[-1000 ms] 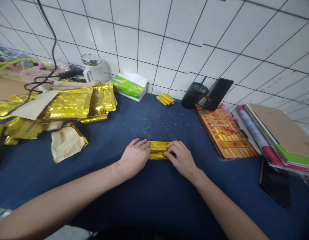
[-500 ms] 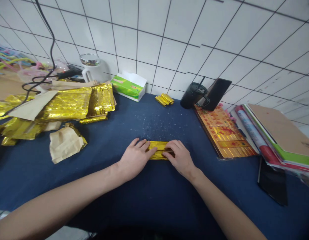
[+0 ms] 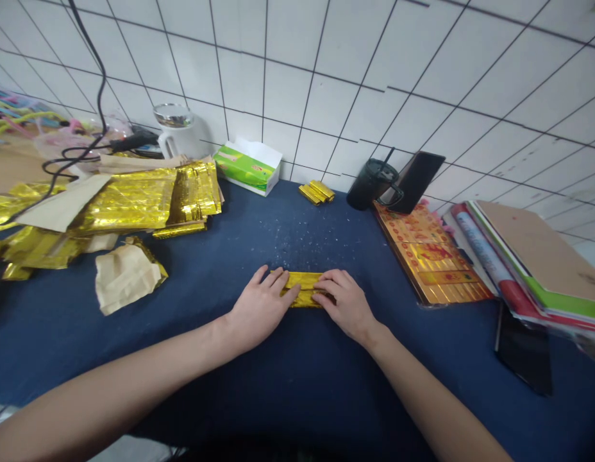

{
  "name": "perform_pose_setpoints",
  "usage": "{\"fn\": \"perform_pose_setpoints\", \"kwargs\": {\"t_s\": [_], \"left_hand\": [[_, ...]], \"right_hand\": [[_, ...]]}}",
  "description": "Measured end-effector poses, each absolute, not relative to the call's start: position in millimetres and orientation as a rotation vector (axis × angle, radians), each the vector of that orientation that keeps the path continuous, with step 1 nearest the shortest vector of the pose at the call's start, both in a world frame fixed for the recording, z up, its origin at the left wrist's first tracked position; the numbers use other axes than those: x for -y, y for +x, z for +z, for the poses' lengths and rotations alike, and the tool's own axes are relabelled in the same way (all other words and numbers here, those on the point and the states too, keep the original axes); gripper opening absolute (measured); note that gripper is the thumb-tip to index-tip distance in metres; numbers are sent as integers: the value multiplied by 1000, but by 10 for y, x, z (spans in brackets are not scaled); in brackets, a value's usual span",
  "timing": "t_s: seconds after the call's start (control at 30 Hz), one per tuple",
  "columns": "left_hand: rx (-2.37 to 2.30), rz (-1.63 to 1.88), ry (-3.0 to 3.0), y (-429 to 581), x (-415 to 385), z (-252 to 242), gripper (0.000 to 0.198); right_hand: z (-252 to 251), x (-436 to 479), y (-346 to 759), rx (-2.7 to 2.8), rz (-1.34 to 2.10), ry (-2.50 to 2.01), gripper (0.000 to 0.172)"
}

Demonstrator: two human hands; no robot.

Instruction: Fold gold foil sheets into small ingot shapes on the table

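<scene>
A folded strip of gold foil paper (image 3: 304,289) lies crosswise on the dark blue tabletop in front of me. Over its left end rests my left hand (image 3: 257,307), its fingers spread and lying flat on the foil. My right hand (image 3: 349,305) has curled fingers and thumb closed on the right end of the same strip. Both ends are partly hidden under the fingers. Farther back, near the wall, sits a small pile of folded gold foil pieces (image 3: 317,191).
At left are stacked gold foil sheets (image 3: 129,199), a crumpled paper piece (image 3: 127,276), a black cable (image 3: 101,96) and a white mug (image 3: 179,138). A tissue pack (image 3: 249,167), black cup (image 3: 372,183), leaning phone (image 3: 419,179), red-gold printed sheets (image 3: 435,263) and stacked books (image 3: 542,256) flank the wall.
My right fingertips have shifted very slightly left along the foil strip. The left hand stays nearly still, and the surrounding things are unchanged.
</scene>
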State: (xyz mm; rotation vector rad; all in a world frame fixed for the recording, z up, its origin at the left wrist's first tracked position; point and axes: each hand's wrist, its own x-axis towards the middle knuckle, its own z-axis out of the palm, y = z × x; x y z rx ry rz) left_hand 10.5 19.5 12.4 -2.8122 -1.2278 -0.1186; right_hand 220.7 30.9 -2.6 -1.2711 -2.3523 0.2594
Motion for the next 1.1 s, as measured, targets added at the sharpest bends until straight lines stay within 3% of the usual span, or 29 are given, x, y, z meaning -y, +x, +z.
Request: {"fn": "perform_pose_setpoints", "kwargs": {"t_s": [1.1], "left_hand": [[1130,-150,-2902,59,-195,100,32]], "right_hand": [[-25,-321,2199,2340,278,-1276,7]]}}
